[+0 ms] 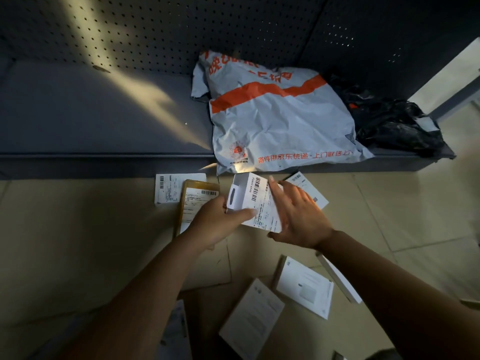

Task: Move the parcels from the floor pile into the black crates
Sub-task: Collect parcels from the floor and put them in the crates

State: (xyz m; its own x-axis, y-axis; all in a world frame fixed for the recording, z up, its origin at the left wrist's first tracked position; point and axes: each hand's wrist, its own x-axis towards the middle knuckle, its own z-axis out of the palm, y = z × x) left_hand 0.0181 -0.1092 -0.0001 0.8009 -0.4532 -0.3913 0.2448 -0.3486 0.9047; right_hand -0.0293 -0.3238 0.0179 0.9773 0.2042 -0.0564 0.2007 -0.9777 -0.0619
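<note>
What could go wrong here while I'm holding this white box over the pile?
The white box is only held between your left hand and the straight fingers of your right hand, so it might slip. The grey mailer bag overhangs the shelf edge and might slide off.

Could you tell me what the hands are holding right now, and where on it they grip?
A white labelled box: left hand grips its left edge, right hand lies flat along its right side.

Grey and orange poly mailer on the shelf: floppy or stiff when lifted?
Likely floppy: the grey and orange poly mailer is crumpled and puffy, so it should sag from one corner. Its film looks glossy, perhaps slippery. It overhangs the shelf edge, so a push may slide it off.
</note>
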